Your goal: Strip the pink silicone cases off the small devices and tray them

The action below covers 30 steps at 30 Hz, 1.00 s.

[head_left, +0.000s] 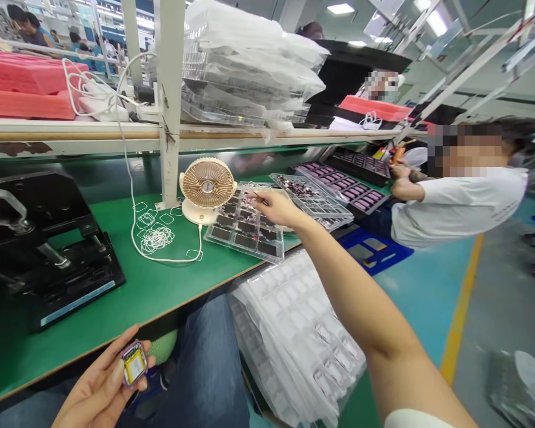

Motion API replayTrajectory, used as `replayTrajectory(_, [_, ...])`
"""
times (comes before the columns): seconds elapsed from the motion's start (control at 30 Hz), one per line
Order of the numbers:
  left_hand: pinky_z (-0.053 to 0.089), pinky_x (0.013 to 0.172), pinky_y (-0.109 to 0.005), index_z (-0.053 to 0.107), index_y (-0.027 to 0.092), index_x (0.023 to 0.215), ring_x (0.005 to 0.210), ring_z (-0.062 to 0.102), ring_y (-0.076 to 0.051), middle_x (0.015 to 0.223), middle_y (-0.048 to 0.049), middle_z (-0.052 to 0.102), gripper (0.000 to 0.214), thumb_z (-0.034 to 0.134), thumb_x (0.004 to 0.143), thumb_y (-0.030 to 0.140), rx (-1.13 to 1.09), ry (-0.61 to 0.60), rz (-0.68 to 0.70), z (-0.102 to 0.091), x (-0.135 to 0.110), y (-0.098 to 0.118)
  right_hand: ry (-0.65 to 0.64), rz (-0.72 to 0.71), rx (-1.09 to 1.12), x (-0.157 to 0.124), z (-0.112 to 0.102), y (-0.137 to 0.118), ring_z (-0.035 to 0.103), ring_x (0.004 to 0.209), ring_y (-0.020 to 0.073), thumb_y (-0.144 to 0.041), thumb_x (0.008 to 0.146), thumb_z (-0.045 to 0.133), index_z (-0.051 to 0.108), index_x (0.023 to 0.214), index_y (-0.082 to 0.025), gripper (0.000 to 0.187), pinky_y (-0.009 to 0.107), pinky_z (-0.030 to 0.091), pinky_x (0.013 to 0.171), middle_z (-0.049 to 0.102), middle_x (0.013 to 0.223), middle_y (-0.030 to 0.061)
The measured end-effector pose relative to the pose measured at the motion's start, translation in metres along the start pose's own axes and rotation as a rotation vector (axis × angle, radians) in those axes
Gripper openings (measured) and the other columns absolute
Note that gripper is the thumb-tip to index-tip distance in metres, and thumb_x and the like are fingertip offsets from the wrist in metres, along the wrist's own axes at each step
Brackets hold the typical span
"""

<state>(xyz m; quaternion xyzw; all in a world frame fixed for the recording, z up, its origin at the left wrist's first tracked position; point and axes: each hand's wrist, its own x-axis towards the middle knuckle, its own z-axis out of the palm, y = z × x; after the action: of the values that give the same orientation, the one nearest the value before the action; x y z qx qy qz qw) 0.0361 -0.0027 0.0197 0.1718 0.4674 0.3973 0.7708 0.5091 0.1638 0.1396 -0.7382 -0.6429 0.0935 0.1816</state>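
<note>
The left hand (98, 380) pinches a flat yellow-faced component (134, 364); the right hand (279, 208), its grip hard to make out, sits over a clear compartment tray (232, 244) beside a small desk fan (207, 184).

Ceiling lights (340, 8) shine over a teal floor (421, 297) with a yellow stripe (458, 321).

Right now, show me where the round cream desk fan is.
In the head view, the round cream desk fan stands on the green workbench, between the white shelf upright and a clear plastic tray.
</note>
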Motion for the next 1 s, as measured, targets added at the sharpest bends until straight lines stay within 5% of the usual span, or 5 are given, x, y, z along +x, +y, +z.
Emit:
replayTrajectory(0.23, [0.065, 0.087, -0.039, 0.080, 0.024, 0.128, 0.113, 0.078, -0.036, 0.132, -0.0162, 0.078, 0.041, 0.087, 0.087, 0.026, -0.129, -0.123, 0.067, 0.031, 0.009, 0.002, -0.109, -0.058, 0.641, -0.117, 0.079, -0.072, 0.078, 0.092, 0.0257, -0.057, 0.098, 0.068, 0.078, 0.124, -0.017, 0.048, 0.037, 0.061, 0.087, 0.084, 0.099, 0.0102])
replayTrajectory(0.43, [0.063, 0.083, -0.037, 0.081, 0.017, 0.121, 0.112, 0.078, -0.035, 0.127, -0.0172, 0.078, 0.030, 0.083, 0.093, 0.028, -0.227, -0.139, 0.219, 0.032, 0.019, 0.005, -0.158, -0.143, 0.958, -0.169, 0.152, -0.151, 0.074, 0.083, 0.0211, -0.051, 0.094, 0.078, 0.087, 0.095, -0.028, 0.025, 0.032, 0.059, 0.073, 0.080, 0.092, 0.0063])
replayTrajectory(0.77, [0.062, 0.100, -0.047, 0.078, 0.024, 0.123, 0.124, 0.073, -0.035, 0.128, -0.0094, 0.077, 0.035, 0.086, 0.090, 0.028, -0.249, 0.046, 0.444, 0.026, 0.011, 0.004, -0.032, -0.307, 1.069, -0.218, 0.188, -0.209, 0.083, 0.090, 0.0267, -0.021, 0.096, 0.076, 0.083, 0.117, -0.038, 0.028, 0.040, 0.067, 0.084, 0.085, 0.106, 0.0031])
replayTrajectory(0.87, [0.061, 0.100, -0.047, 0.076, 0.026, 0.127, 0.119, 0.075, -0.033, 0.129, -0.0090, 0.075, 0.040, 0.087, 0.089, 0.028, -0.248, 0.058, 0.467, 0.026, 0.011, 0.002, -0.117, -0.207, 1.197, -0.224, 0.196, -0.217, 0.081, 0.092, 0.0266, -0.030, 0.099, 0.074, 0.085, 0.111, -0.035, 0.016, 0.040, 0.066, 0.086, 0.084, 0.105, 0.0054])
replayTrajectory(1.0, [0.062, 0.099, -0.044, 0.078, 0.025, 0.121, 0.113, 0.078, -0.032, 0.127, -0.0091, 0.076, 0.038, 0.090, 0.085, 0.030, -0.255, 0.037, 0.475, 0.025, 0.011, 0.000, -0.297, 0.057, 1.428, -0.228, 0.207, -0.224, 0.060, 0.053, 0.0125, -0.048, 0.099, 0.074, 0.081, 0.104, -0.028, 0.022, 0.031, 0.059, 0.062, 0.081, 0.089, 0.0054])
